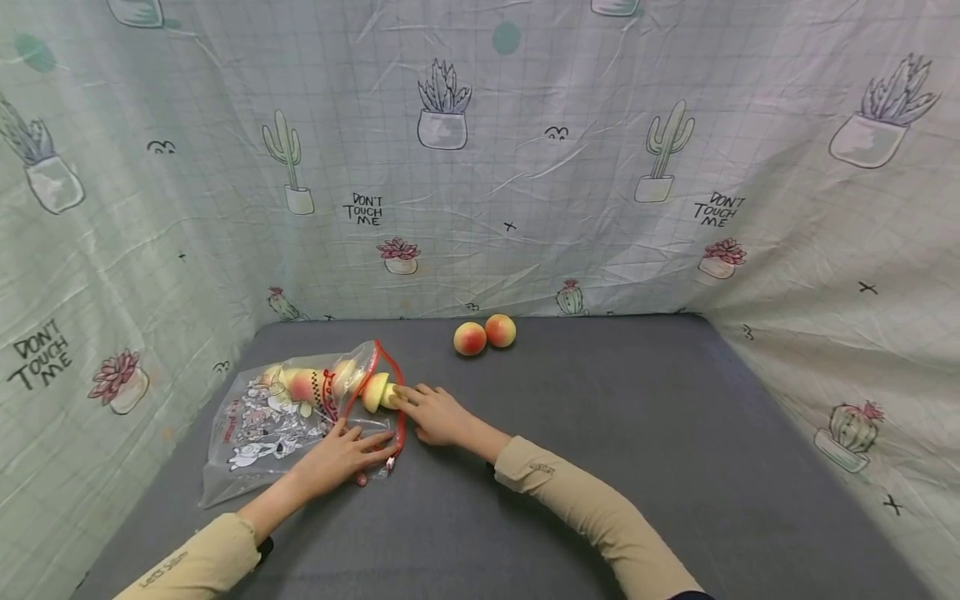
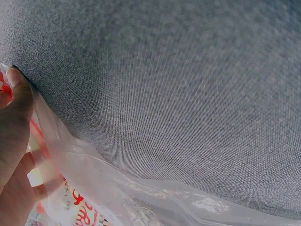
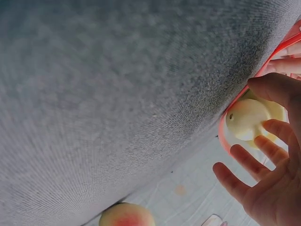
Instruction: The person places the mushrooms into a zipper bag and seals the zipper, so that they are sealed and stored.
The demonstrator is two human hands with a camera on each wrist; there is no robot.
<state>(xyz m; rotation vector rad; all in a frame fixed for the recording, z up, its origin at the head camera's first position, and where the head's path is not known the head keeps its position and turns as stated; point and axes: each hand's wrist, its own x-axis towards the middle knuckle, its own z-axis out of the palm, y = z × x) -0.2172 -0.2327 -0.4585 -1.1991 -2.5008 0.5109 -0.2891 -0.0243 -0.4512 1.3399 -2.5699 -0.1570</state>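
Observation:
A clear plastic zip bag (image 1: 247, 442) with a red zipper edge and printed cartoon figures lies on the left of the table, its mouth facing right. Inside are several yellow and red fruit-like pieces (image 1: 303, 385). At the mouth sits a pale yellow, mushroom-shaped piece (image 1: 375, 392), its narrower end outward. My right hand (image 1: 435, 414) touches that end with extended fingers; the right wrist view shows the fingers spread beside the pale piece (image 3: 247, 117). My left hand (image 1: 337, 458) holds the bag's near edge by the mouth, its thumb (image 2: 16, 82) against the plastic.
Two red-and-yellow peaches (image 1: 470, 339) sit side by side near the back of the grey table (image 1: 600, 467). A cactus-print cloth (image 1: 480, 183) hangs behind the table and along both sides.

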